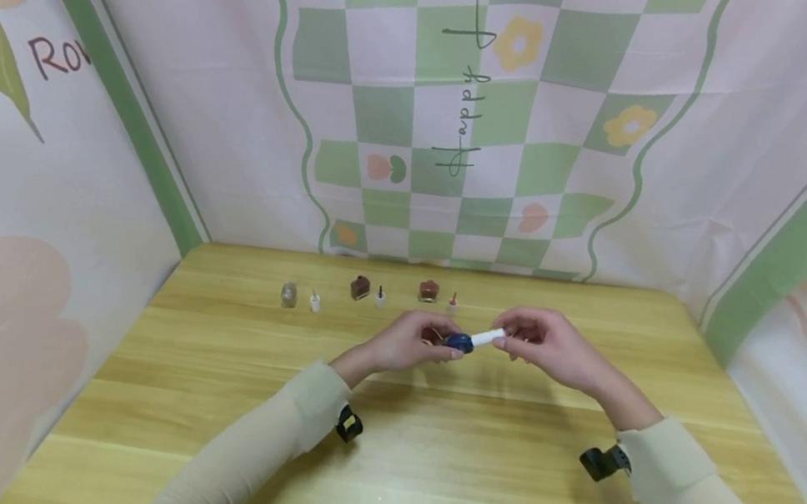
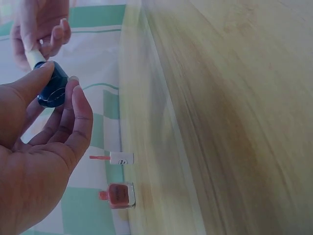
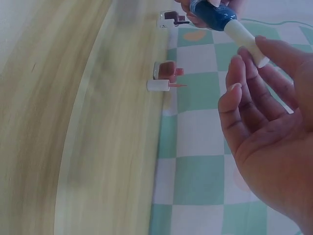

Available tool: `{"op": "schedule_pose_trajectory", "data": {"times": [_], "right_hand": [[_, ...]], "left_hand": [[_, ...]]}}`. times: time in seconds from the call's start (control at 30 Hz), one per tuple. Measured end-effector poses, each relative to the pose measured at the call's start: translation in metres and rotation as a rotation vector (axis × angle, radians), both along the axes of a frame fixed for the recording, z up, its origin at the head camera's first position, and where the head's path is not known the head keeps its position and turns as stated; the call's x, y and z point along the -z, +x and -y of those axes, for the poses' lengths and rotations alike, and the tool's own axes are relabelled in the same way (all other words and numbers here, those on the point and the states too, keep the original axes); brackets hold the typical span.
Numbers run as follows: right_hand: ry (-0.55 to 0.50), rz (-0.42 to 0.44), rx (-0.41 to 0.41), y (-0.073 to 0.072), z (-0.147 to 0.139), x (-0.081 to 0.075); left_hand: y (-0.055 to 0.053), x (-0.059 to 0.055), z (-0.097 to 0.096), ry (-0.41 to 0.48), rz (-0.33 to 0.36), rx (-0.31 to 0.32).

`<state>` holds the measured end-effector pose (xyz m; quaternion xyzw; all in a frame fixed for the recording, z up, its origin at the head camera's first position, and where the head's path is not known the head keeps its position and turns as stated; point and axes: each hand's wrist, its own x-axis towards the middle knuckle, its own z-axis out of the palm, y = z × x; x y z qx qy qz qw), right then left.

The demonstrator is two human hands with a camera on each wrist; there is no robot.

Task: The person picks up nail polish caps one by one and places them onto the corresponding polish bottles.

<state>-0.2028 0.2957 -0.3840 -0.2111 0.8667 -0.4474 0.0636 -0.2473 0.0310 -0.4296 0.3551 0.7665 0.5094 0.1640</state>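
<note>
Above the wooden table, a dark blue nail polish bottle (image 1: pixel 460 342) is held tilted between both hands. My left hand (image 1: pixel 413 341) grips its glass body between thumb and fingers. The white cap (image 1: pixel 488 337) sits on the bottle's neck, pointing to the right. My right hand (image 1: pixel 551 346) pinches the far end of that cap with thumb and fingertips. In the left wrist view the blue bottle (image 2: pixel 53 85) shows beneath the thumb. Seen from the right wrist, the white cap (image 3: pixel 244 41) meets the bottle with no brush showing.
Behind the hands stand three uncapped polish bottles: a clear greyish one (image 1: pixel 288 295), a dark brown one (image 1: pixel 360 287) and a red-brown one (image 1: pixel 429 290). Beside each stands its white cap with brush upward, such as the red-tipped brush cap (image 1: pixel 453 303). A patterned cloth (image 1: pixel 421 229) hangs behind the table (image 1: pixel 424 456).
</note>
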Motion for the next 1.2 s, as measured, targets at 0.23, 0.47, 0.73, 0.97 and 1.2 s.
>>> {"op": "schedule_pose_trajectory", "data": {"times": [0.23,0.47,0.73,0.97,1.2], "right_hand": [[0.026,-0.001,0.031,-0.0033,0.0020,0.0007],[0.008,-0.003,0.035,-0.0032,0.0007,0.0037],[0.001,-0.023,0.004,-0.0011,-0.0012,0.0001],[0.033,-0.042,0.050,0.0028,0.0012,0.0027],[0.007,-0.056,0.027,0.0046,0.0043,-0.0003]], "left_hand": [[0.0008,0.0003,-0.0006,0.006,0.005,-0.009],[0.0002,0.0009,-0.0008,0.014,0.006,0.002],[-0.0004,-0.0028,-0.0004,0.014,0.004,-0.006],[0.0065,-0.0035,-0.0015,0.035,0.020,0.004],[0.0037,-0.0019,-0.0006,0.011,-0.002,-0.008]]}}
